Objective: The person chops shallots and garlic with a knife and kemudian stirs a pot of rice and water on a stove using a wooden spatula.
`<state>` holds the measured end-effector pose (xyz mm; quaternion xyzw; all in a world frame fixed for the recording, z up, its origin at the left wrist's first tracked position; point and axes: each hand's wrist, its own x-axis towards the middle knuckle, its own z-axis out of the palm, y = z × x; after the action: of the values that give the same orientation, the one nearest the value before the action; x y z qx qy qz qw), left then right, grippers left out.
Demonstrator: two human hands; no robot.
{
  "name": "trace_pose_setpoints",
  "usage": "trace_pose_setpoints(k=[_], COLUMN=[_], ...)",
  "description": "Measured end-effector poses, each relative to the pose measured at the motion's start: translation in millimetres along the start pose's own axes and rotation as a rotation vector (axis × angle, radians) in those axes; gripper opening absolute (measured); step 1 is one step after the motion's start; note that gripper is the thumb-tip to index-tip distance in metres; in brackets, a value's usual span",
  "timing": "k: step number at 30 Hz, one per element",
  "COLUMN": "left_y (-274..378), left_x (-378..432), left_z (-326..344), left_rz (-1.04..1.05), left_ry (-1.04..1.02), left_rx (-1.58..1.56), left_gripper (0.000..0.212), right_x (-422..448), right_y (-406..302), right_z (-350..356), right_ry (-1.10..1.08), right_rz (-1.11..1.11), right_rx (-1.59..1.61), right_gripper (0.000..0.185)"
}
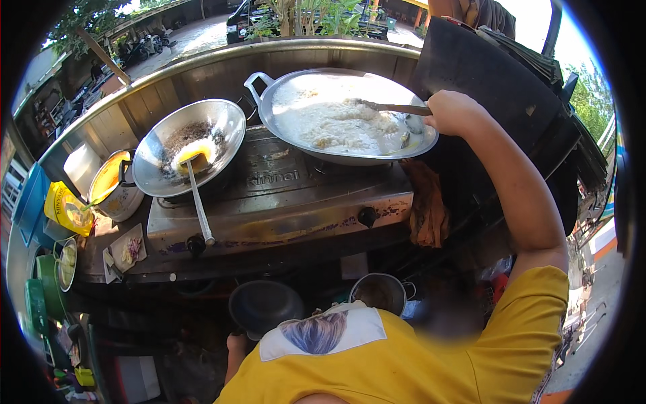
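Note:
My right hand [450, 113] grips the handle of a wooden stirring spoon [393, 107], whose far end lies in a large metal wok [263, 108] of white, foamy liquid with pale lumps. The wok stands on the right burner of a two-burner gas stove [282, 202]. On the left burner, a smaller wok [151, 177] holds a metal spatula [199, 207] in some yellow oil or liquid, its handle over the stove front. My left hand [236, 342] hangs low beside my body, near a dark bowl [266, 305]; its fingers are mostly hidden.
Left of the stove stand a pot of orange liquid [117, 202], a yellow pouch [65, 207] and a small board with chopped onion [122, 252]. A metal pot [378, 293] sits below the counter. A brown cloth [426, 207] hangs at the stove's right end, beside a dark panel [484, 76].

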<state>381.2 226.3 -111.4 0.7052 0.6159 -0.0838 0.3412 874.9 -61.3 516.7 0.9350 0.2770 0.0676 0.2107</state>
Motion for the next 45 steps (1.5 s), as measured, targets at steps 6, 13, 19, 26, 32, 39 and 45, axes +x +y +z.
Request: trace_pose_setpoints(k=[6,13,19,26,32,39,45], left_y=[-2.2,6.5,-6.3,-10.8,-10.8,-1.4,14.8], left_x=[7.8,17.8,29.9,36.7,36.8,41.9,51.8], left_z=[6.2,12.9,26.4,42.4,46.0,39.6,34.8], left_rz=[0.007,0.043,0.046,0.121,0.094,0.109,0.187], left_ry=[0.006,-0.010,-0.019,-0.041,-0.046,-0.087,-0.141], left_rx=[0.006,0.012,0.006,0.127,0.061,0.164,0.287], left_gripper=[0.045,0.045,0.046,0.044,0.042,0.041,0.041], right_x=[-47.0,-83.2,-88.4,-53.3,-15.8,13.3,44.5], right_y=[-23.2,7.8,42.2,36.4,35.2,22.6,22.4], right_z=[-28.2,-74.6,-129.4,-122.1,-48.3,17.2,38.6], right_ry=[0.049,0.017,0.184,-0.007,-0.198,-0.143,-0.072], right_rz=[-0.145,-0.037,0.057,0.149,0.056,-0.119,-0.199], right_rx=[-0.102,-0.070,-0.210,-0.495,-0.416,-0.297,-0.236], right_gripper=[0.029,0.035,0.033,0.024,0.028,0.034,0.033])
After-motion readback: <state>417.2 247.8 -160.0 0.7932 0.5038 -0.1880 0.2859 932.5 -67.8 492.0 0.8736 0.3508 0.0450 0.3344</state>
